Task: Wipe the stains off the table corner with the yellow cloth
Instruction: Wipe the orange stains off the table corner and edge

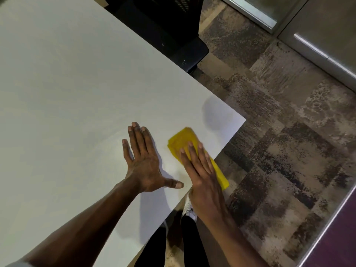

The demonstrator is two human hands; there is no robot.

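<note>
Our right hand (200,170) lies flat, fingers spread, pressing the yellow cloth (185,139) down near the desk (77,83) corner, one end hanging over the near edge; our left hand (143,162) rests open and empty just beside it, bracing; the cloth looks soft, light and folded, so we judge a flat palm across its middle keeps it from bunching.
</note>
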